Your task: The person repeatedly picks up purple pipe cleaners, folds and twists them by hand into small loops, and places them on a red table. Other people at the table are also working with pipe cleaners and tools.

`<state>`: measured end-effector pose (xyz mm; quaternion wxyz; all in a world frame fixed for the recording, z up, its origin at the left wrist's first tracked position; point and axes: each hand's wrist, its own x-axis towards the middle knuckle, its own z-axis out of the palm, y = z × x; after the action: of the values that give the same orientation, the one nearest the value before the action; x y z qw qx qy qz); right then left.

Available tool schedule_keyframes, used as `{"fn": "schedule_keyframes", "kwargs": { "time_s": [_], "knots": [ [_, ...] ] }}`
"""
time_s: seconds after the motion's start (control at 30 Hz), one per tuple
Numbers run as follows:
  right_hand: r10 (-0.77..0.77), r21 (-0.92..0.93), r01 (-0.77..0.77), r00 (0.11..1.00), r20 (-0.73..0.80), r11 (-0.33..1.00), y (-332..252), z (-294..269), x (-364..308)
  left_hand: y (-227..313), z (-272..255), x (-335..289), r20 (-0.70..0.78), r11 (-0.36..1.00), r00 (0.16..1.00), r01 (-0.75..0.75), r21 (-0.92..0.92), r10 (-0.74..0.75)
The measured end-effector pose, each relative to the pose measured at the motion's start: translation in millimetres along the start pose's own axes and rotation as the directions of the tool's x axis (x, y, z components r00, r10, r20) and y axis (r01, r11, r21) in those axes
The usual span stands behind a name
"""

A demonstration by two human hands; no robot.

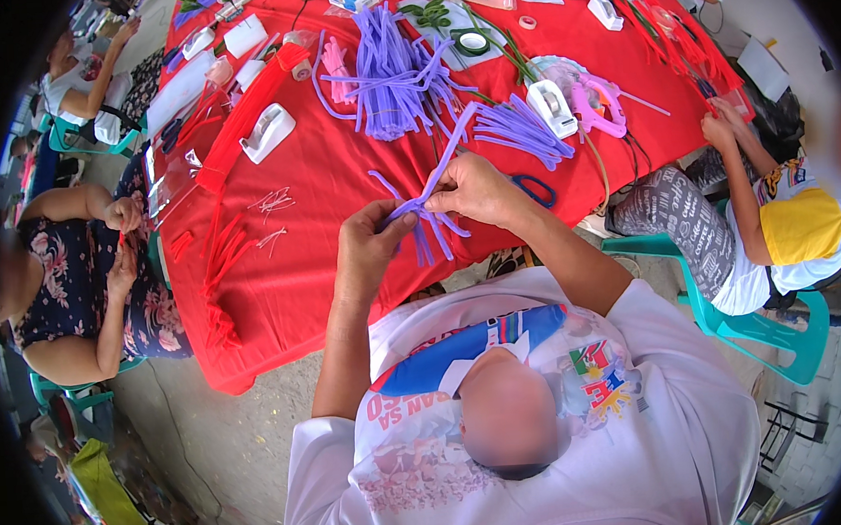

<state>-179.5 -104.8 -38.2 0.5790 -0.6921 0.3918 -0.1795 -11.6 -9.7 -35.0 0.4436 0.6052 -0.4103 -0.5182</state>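
Observation:
Several purple pipe cleaners (427, 197) cross each other in a star-like cluster between my hands, above the table's near edge. My left hand (370, 244) pinches the cluster from the left, its thumb at the crossing. From the right, my right hand (474, 189) grips one long stem that slants upward. Just beyond lies a thick bundle of purple pipe cleaners (388, 98), with a smaller purple bunch (524, 133) to its right. Blue-handled scissors (535, 191) rest beside my right wrist.
On the red-covered table (300, 316) are white tape dispensers (267, 134), a pink glue gun (599, 106), green tape (472, 42) and red pipe cleaners (251, 114). People sit left and right; a green chair (766, 330) stands at right.

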Motion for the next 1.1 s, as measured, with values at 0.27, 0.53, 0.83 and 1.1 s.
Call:
{"fn": "schedule_keyframes", "kwargs": {
  "time_s": [0.27, 0.53, 0.83, 1.1],
  "knots": [
    [-0.093, -0.126, 0.09, 0.996, -0.011, 0.988, -13, 3, -9, 6, -1, 0, 0.051, 0.997, 0.999, -0.02, 0.07, 0.016],
    [-0.074, -0.058, 0.074, 0.997, 0.013, 0.996, -11, 1, -8, 11, -18, 7, 0.07, 0.948, 0.986, -0.162, 0.272, 0.148],
    [-0.044, 0.176, 0.027, 0.995, 0.089, 0.984, -2, -3, -5, 15, -13, 4, 0.065, 0.992, 0.998, -0.011, -0.129, 0.019],
    [-0.133, 0.016, 0.134, 0.989, -0.057, 0.991, 0, 6, -4, 10, -17, 4, 0.186, 0.995, 0.979, 0.089, -0.036, -0.081]
  ]
}}
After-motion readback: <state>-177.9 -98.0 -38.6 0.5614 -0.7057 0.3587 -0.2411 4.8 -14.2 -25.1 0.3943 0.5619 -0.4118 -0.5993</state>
